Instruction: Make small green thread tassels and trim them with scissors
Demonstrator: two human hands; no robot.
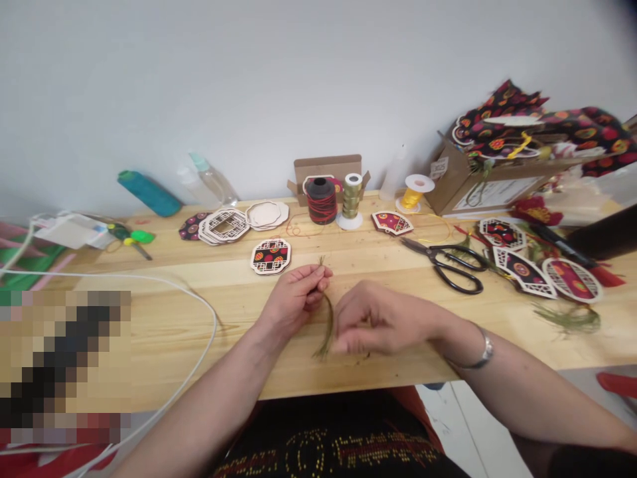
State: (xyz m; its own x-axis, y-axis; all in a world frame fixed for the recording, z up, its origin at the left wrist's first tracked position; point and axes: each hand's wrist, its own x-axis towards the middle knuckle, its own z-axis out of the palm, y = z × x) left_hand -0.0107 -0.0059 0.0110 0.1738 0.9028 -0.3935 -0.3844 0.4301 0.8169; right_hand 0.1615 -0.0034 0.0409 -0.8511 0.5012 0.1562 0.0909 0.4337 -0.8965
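Observation:
My left hand (294, 299) pinches a bundle of olive-green threads (328, 322) near its upper end. A short tuft pokes out above the fingertips, and the longer strands hang down in a curve toward the table's front edge. Just right of the strands is my right hand (378, 318), its fingers curled together; whatever may be between them is too small to make out. A silver bracelet (485, 348) circles the right wrist. Beyond the left hand lies an octagonal wooden-framed ornament (271, 257) with patterned fabric.
Black-handled scissors (448, 262) lie to the right, near several framed ornaments (572, 279) and loose green threads (567, 318). Thread spools (322, 202) stand at the back beside a cardboard box (326, 162). A white cable (212, 318) loops across the left side.

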